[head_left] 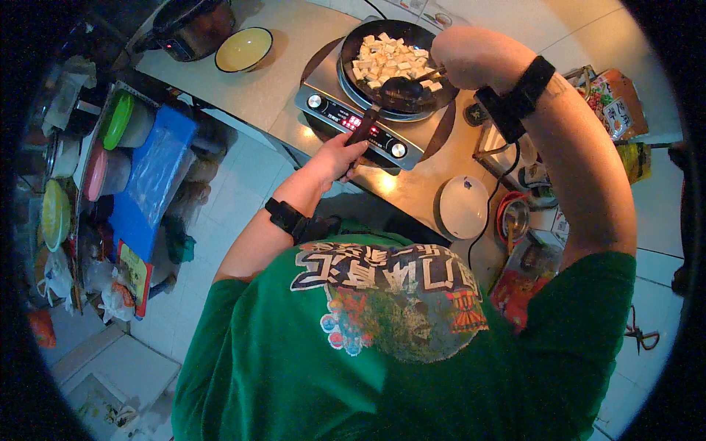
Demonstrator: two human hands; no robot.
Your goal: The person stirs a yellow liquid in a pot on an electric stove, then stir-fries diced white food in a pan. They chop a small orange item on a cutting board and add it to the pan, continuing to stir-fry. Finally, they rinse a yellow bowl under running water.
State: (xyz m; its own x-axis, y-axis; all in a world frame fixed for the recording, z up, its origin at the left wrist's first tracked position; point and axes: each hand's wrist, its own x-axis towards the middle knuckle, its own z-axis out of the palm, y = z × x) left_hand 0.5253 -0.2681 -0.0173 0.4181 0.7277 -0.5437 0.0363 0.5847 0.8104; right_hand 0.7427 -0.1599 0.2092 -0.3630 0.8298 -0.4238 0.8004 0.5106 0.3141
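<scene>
My left hand (336, 157) is wrapped around the dark handle (364, 127) of a black frying pan (353, 49). The pan sits on a lit electric cooktop (325, 110) with two knobs. Many small pale cubes, seemingly tofu (389, 58), lie in the pan. Above the pan's right rim, my right hand (455, 58) grips a dark cooking spatula or ladle (400, 88); my fingers are partly hidden by the hand's back. The utensil's broad head is inside the pan, at the cubes' near edge.
A yellow bowl (244, 50) stands left of the cooktop, beside a dark electric cooker (193, 33). To the right are a white oval dish (464, 208), a red-rimmed strainer or bowl (513, 218) and food packets (615, 105). A black cable (488, 215) crosses the counter. Shelves with lidded tubs (118, 118) stand left.
</scene>
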